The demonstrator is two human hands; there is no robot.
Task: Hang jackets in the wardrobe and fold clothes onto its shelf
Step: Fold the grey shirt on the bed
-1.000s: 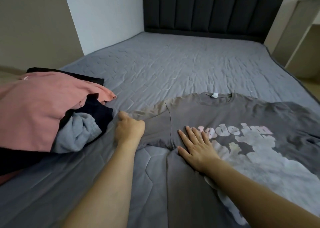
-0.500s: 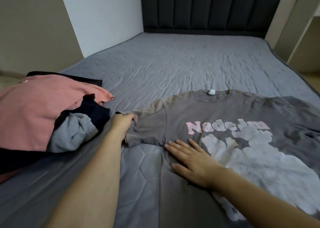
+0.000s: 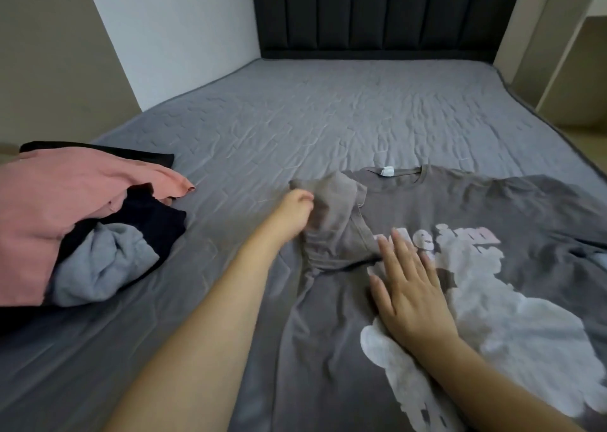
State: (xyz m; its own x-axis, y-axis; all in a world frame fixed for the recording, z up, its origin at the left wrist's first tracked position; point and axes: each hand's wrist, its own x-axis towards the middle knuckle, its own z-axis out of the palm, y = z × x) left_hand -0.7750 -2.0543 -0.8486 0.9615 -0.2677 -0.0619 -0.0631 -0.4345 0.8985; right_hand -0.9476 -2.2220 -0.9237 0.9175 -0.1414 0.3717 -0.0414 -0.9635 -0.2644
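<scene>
1. Right now I am folding a grey t-shirt that is lying print-up on the bed, collar pointing away from me toward the headboard and hem toward me, so its long axis is running straight out from my body.
2. My left hand is pinching the shirt's left sleeve and holding it raised off the bed, bunched and partly turned toward the chest.
3. My right hand is lying flat with fingers spread, pressing the chest just beside the sleeve seam, over the edge of the pale print (the lettering is partly hidden under my fingers).
4. The relation I am judging matters most: the sleeve is sitting left of my flat hand, so the fold probably has to travel rightward across the line that hand is pinning. My left hand is the nearer one to the sleeve.
5. A pile of clothes is waiting at my left, well apart from the shirt: a pink garment on top, dark and pale grey pieces beneath.
6. No wardrobe or shelf is showing here, so shelving is not yet done.
</scene>
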